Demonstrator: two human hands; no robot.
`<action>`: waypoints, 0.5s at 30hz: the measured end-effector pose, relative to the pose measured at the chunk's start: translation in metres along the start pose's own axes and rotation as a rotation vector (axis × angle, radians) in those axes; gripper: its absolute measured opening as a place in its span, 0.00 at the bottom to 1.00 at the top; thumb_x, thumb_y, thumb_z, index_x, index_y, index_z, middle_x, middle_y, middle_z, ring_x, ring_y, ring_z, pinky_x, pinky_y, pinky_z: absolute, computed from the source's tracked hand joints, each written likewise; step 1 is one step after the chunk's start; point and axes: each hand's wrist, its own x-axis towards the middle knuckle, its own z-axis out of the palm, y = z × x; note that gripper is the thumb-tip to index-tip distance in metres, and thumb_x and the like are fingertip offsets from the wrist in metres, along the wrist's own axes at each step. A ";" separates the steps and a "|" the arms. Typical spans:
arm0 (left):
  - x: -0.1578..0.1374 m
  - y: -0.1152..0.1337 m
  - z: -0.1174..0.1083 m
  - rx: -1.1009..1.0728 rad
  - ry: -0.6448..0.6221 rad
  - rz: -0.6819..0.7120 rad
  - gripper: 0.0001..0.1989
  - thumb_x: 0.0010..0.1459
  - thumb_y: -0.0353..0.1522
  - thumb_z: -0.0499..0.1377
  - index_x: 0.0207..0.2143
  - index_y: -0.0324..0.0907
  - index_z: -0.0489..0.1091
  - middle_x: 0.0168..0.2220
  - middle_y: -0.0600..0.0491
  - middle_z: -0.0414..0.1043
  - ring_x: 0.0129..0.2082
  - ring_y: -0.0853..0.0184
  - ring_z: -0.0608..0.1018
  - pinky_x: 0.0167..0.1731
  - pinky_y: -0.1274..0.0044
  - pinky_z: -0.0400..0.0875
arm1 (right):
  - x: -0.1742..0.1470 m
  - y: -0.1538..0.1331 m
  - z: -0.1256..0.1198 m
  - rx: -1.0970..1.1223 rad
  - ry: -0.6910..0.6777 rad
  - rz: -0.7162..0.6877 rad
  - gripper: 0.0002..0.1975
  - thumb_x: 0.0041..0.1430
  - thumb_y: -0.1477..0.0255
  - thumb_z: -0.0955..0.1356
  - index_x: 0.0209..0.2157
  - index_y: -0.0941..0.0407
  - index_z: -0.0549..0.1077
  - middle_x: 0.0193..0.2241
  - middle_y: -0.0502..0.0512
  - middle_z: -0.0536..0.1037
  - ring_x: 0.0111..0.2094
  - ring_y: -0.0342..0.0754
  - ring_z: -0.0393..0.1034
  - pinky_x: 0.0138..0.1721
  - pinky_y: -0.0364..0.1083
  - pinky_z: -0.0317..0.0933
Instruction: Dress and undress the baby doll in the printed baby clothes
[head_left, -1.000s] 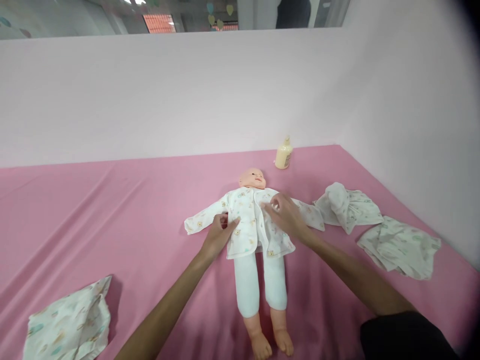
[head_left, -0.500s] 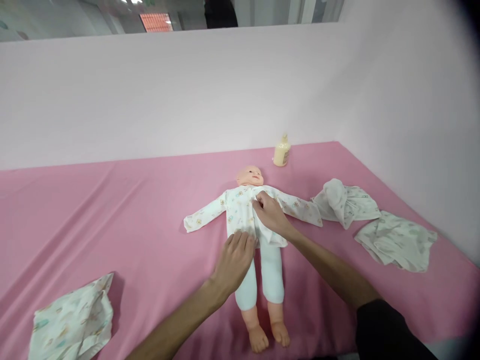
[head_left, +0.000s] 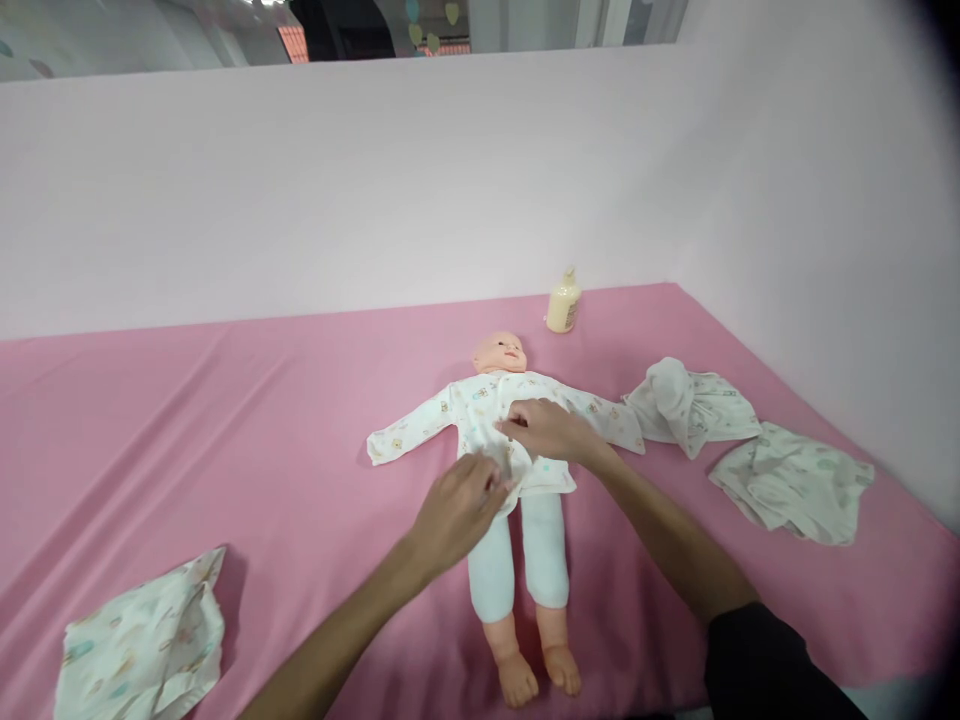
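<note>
A baby doll point(head_left: 501, 353) lies on its back with its arms spread, its head away from me. It wears a white patterned shirt point(head_left: 478, 398) with long sleeves, and its legs and lower body are white down to bare lower legs point(head_left: 553, 628). My left hand point(head_left: 454, 508) has its fingers closed on the shirt's lower front edge, lifting it a little. Over the middle of the chest, my right hand point(head_left: 553, 430) is closed in a pinch on the shirt front. The fingertips partly hide the cloth between them.
The doll rests on a pink sheet point(head_left: 300, 430) against a white wall point(head_left: 337, 190). A pale yellow pump bottle point(head_left: 562, 305) stands beyond its head. Crumpled white garments point(head_left: 720, 405) lie at the right, and a folded patterned cloth point(head_left: 142, 640) at the near left.
My right hand has moved down the doll's chest, turning more sideways. My left hand has risen slightly with the shirt's lower edge. Behind the wall, a dark shape has shifted left.
</note>
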 end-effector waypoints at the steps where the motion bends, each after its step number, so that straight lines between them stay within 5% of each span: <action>1: 0.010 -0.002 -0.007 -0.062 0.019 -0.091 0.18 0.69 0.43 0.48 0.29 0.44 0.61 0.29 0.54 0.68 0.28 0.66 0.71 0.30 0.72 0.65 | 0.006 0.001 -0.003 -0.038 0.058 0.026 0.19 0.64 0.61 0.62 0.23 0.55 0.57 0.24 0.49 0.71 0.26 0.44 0.62 0.28 0.45 0.49; 4: 0.053 -0.019 -0.022 -0.088 0.143 -0.205 0.11 0.68 0.37 0.48 0.36 0.44 0.66 0.34 0.52 0.72 0.33 0.64 0.73 0.34 0.71 0.66 | 0.036 0.004 -0.006 -0.126 0.278 0.163 0.15 0.64 0.58 0.63 0.28 0.54 0.62 0.28 0.53 0.74 0.32 0.49 0.67 0.31 0.46 0.51; 8: 0.115 -0.052 -0.016 0.028 0.116 -0.115 0.15 0.64 0.30 0.50 0.52 0.42 0.67 0.52 0.45 0.68 0.50 0.58 0.72 0.48 0.66 0.67 | 0.069 0.006 0.000 -0.172 0.282 0.282 0.12 0.60 0.60 0.66 0.34 0.55 0.67 0.33 0.59 0.76 0.36 0.55 0.71 0.30 0.46 0.52; 15: 0.137 -0.063 0.000 0.035 0.073 0.050 0.13 0.62 0.26 0.49 0.44 0.42 0.71 0.50 0.46 0.69 0.50 0.59 0.73 0.46 0.68 0.69 | 0.072 0.012 0.004 -0.217 0.301 0.214 0.06 0.56 0.72 0.64 0.25 0.56 0.67 0.25 0.56 0.73 0.29 0.49 0.68 0.28 0.45 0.49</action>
